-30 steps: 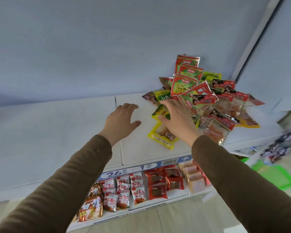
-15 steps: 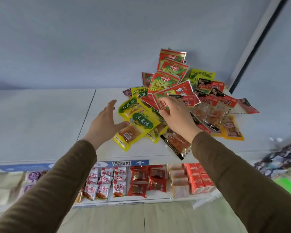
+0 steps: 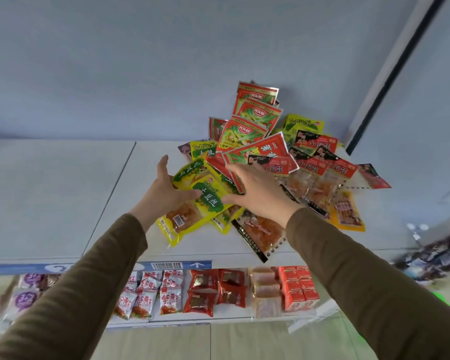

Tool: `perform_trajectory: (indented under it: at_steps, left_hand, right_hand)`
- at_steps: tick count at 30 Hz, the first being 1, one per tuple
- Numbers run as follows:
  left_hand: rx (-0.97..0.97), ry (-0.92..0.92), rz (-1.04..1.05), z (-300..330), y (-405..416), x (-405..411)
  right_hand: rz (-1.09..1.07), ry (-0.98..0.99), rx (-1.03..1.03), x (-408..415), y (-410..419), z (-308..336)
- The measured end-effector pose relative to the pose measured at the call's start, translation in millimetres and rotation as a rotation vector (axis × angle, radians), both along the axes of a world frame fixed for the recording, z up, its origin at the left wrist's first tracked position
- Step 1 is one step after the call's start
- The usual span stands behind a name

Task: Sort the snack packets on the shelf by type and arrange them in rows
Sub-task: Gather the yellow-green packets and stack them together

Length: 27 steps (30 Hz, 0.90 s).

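At the bottom of the frame two brown sleeves (image 3: 89,294) reach up and forward. Between them, low in the centre, a lower shelf (image 3: 218,319) carries neat rows: purple-and-white packets at the lower left, red-and-white packets (image 3: 151,292), dark red packets (image 3: 213,289), pale wrapped blocks and small red boxes (image 3: 298,287). Above these runs a blue label strip (image 3: 177,265) with a barcode and an arrow.

The upper shelf (image 3: 63,198) is white and split by a seam. The left hand (image 3: 164,193), centre of the frame, has its fingers straight and its thumb spread, the grip wide, the thumb lying on a yellow-and-green packet (image 3: 192,206) with a clear window showing orange contents and a barcode sticker. The right hand (image 3: 260,193), just right of centre, is also spread flat, palm down over the heap, its thumb touching the same yellow-and-green packet; it pinches nothing that shows.

The pile of snack packets (image 3: 270,157) is unsorted, overlapping and tilted, filling the centre right of the frame on the upper shelf. Nearest lies a clear packet with a black border (image 3: 260,235) over orange contents, hanging past the shelf edge. Farther right are red-and-black topped packets (image 3: 320,162) with clear lower halves, and a yellow packet (image 3: 346,211) at the right. At the back, red packets with green pictures (image 3: 255,110) lean against the pale blue-grey wall (image 3: 140,61), with more yellow-green ones (image 3: 304,124) beside them.
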<state>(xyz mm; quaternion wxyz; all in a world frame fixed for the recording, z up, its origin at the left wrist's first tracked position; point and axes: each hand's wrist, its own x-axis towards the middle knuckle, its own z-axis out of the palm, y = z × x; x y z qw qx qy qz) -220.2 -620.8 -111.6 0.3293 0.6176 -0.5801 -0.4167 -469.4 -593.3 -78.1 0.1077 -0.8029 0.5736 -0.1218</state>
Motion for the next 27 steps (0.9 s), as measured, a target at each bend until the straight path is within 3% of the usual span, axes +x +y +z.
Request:
perform_trajectory:
  at_steps: [5,15,17,23,27]
  left_hand:
    - [0.097,0.131,-0.046,2,-1,-7]
    - [0.233,0.406,0.1,5,-1,-23]
    - [0.266,0.466,0.044,4,2,-24]
    - [0.232,0.337,-0.071,8,3,-32]
    - [0.25,0.299,-0.007,4,-2,-32]
  right_hand:
    - [0.118,0.218,0.009,3,-9,-17]
    - [0.145,0.154,-0.147,-3,-25,-37]
    - [0.146,0.138,-0.165,-2,-27,-39]
    - [0.15,0.064,-0.174,5,-28,-46]
    - [0.183,0.004,-0.074,6,-33,-42]
